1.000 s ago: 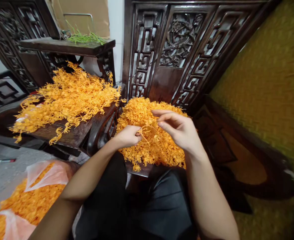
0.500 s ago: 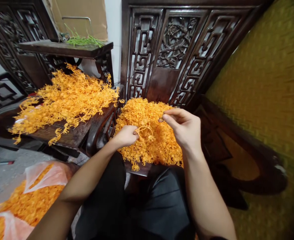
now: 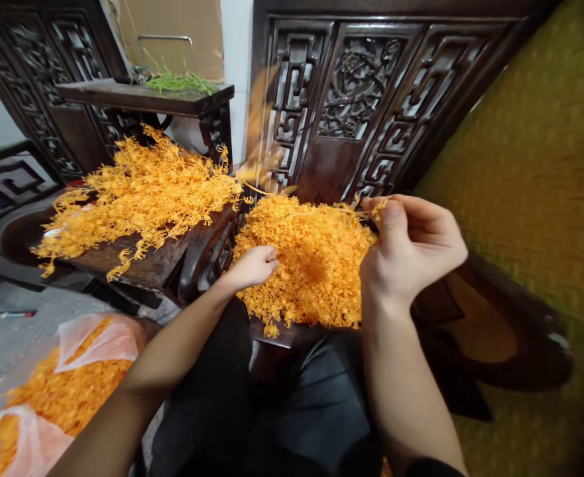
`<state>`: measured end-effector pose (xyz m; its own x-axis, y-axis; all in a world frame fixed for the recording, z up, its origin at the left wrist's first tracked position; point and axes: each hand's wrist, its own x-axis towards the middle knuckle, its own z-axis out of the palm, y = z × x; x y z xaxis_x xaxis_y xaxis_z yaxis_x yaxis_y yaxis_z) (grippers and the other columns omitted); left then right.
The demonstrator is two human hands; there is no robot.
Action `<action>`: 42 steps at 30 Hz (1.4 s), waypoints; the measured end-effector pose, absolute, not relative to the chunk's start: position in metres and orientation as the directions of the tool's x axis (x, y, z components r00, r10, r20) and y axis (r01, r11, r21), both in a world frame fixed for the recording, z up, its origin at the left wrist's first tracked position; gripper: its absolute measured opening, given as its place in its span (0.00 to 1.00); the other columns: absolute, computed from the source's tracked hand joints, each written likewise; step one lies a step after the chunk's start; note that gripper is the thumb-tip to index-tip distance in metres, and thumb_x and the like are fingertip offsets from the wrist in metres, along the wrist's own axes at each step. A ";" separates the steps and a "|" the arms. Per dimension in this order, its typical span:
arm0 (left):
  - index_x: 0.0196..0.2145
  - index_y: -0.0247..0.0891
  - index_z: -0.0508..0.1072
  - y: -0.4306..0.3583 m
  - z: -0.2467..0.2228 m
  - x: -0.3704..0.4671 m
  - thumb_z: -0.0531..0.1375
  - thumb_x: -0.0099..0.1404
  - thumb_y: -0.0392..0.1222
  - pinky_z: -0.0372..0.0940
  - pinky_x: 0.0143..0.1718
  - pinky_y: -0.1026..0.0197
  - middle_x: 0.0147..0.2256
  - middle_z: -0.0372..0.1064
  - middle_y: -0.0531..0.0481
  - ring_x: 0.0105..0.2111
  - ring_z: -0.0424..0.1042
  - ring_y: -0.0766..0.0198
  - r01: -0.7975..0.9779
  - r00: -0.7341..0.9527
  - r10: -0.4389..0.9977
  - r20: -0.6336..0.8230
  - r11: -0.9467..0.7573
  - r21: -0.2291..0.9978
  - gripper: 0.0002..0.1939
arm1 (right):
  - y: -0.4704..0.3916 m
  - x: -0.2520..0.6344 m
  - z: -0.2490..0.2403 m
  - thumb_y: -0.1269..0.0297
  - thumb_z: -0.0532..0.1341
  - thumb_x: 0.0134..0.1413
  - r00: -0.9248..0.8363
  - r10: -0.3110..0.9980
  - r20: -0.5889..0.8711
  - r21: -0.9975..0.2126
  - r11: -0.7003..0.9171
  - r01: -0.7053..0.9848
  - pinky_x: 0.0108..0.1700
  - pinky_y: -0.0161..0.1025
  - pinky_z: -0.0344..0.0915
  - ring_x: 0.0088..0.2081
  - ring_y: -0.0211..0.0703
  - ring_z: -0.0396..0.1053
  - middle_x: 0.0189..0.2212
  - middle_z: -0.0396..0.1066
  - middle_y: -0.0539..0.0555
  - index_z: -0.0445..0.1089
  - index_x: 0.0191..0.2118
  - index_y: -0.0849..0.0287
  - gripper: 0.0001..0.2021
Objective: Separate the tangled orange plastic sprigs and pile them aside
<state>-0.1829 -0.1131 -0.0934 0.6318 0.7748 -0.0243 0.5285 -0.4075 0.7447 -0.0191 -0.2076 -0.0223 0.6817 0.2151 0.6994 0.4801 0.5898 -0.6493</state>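
A thin orange strand (image 3: 380, 209) is pinched between the thumb and fingers of the right hand (image 3: 415, 242), with the fingertips brought together; its far end is lost against the heap of orange flower-like pieces (image 3: 296, 238) below; the left hand (image 3: 256, 265) is curled in at the near left side of the heap, and whether anything is held inside it cannot be told; an orange streak (image 3: 259, 126), too blurred to be made out, is seen in front of the carved lattice panel (image 3: 339, 159), above the far left of the heap; the heap's right edge is covered by the right wrist, and its near edge is spilled a little over the rim of a dark wooden board (image 3: 282, 334), by which the lap in dark trousers (image 3: 316, 397) is nearly met; bare air is left between the hands, over a shadowed hollow in the heap, while the far side is closed off by the panel; on the left, a second orange pile (image 3: 162, 192) is divided from the heap by a curved chair arm (image 3: 197, 255); a plastic bag (image 3: 100, 338) of orange pieces is cut off at the lower left; beside the right forearm, a dark curved form (image 3: 535, 351) is too dim to be identified.
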 end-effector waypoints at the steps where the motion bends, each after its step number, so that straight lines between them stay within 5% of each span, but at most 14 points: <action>1: 0.23 0.39 0.55 -0.112 -0.095 -0.185 0.58 0.64 0.36 0.48 0.27 0.63 0.21 0.55 0.58 0.23 0.54 0.69 0.504 0.614 0.789 0.001 -0.394 0.769 0.16 | -0.206 -0.013 -0.024 0.64 0.71 0.55 0.708 0.226 0.669 -0.670 0.597 0.442 0.45 0.49 0.77 0.36 0.44 0.79 0.32 0.78 0.50 0.78 0.37 0.57 0.05; 8: 0.43 0.39 0.63 -0.115 -0.094 -0.181 0.60 0.67 0.42 0.48 0.22 0.67 0.22 0.65 0.58 0.18 0.56 0.72 0.073 0.625 0.780 -0.021 -0.032 0.997 0.10 | -0.186 0.014 -0.049 0.59 0.75 0.45 0.810 0.466 0.356 -0.778 0.628 -0.019 0.39 0.43 0.79 0.33 0.42 0.79 0.30 0.78 0.51 0.75 0.36 0.60 0.15; 14: 0.56 0.38 0.65 -0.135 -0.079 -0.167 0.61 0.69 0.46 0.40 0.20 0.68 0.26 0.62 0.57 0.18 0.53 0.77 -0.131 0.756 0.646 -0.104 0.306 0.943 0.21 | -0.179 -0.010 -0.056 0.58 0.77 0.41 0.674 0.709 0.206 -0.815 0.506 -0.284 0.42 0.45 0.79 0.34 0.43 0.80 0.31 0.79 0.51 0.74 0.35 0.58 0.17; 23: 0.39 0.33 0.72 -0.137 -0.067 -0.166 0.74 0.51 0.54 0.49 0.25 0.68 0.19 0.53 0.63 0.20 0.52 0.76 -0.206 0.665 0.747 -0.001 0.184 0.961 0.27 | -0.179 -0.039 -0.061 0.56 0.75 0.44 0.604 0.742 0.290 -0.903 0.421 -0.083 0.48 0.47 0.76 0.42 0.47 0.79 0.39 0.81 0.58 0.77 0.37 0.58 0.16; 31: 0.24 0.35 0.65 -0.132 -0.077 -0.168 0.69 0.56 0.62 0.47 0.25 0.65 0.19 0.54 0.60 0.21 0.52 0.74 -0.202 0.610 0.778 0.151 -0.033 0.979 0.27 | -0.180 -0.057 -0.069 0.60 0.74 0.47 0.526 0.790 0.315 -0.916 0.398 -0.051 0.45 0.45 0.76 0.38 0.45 0.79 0.36 0.81 0.56 0.79 0.36 0.59 0.11; 35: 0.23 0.33 0.68 -0.130 -0.077 -0.177 0.68 0.57 0.62 0.48 0.23 0.65 0.19 0.58 0.57 0.20 0.53 0.74 -0.210 0.628 0.749 0.212 -0.099 0.973 0.27 | -0.176 -0.048 -0.065 0.61 0.74 0.46 0.612 0.704 0.361 -0.895 0.447 0.014 0.44 0.47 0.76 0.37 0.47 0.79 0.34 0.81 0.56 0.78 0.35 0.60 0.11; 40: 0.26 0.33 0.72 -0.130 -0.073 -0.190 0.72 0.52 0.58 0.48 0.20 0.65 0.20 0.62 0.55 0.18 0.56 0.73 -0.326 0.630 0.759 0.167 0.063 0.943 0.24 | -0.177 0.025 -0.053 0.61 0.72 0.50 0.841 0.314 0.441 -0.713 0.691 0.115 0.42 0.46 0.76 0.33 0.42 0.77 0.30 0.75 0.49 0.73 0.34 0.54 0.09; 42: 0.25 0.34 0.70 -0.129 -0.069 -0.193 0.72 0.52 0.55 0.47 0.19 0.66 0.19 0.59 0.56 0.16 0.54 0.74 -0.440 0.613 0.774 0.160 0.166 0.883 0.22 | -0.182 0.042 -0.054 0.62 0.71 0.49 0.808 0.406 0.426 -0.754 0.653 0.069 0.39 0.44 0.76 0.31 0.41 0.76 0.30 0.73 0.48 0.72 0.36 0.54 0.09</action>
<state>-0.1931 -0.1293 -0.0689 0.6131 0.7737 0.1599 -0.4397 0.1660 0.8827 0.0423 -0.1822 -0.0541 0.8083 0.4062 0.4262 0.0692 0.6533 -0.7539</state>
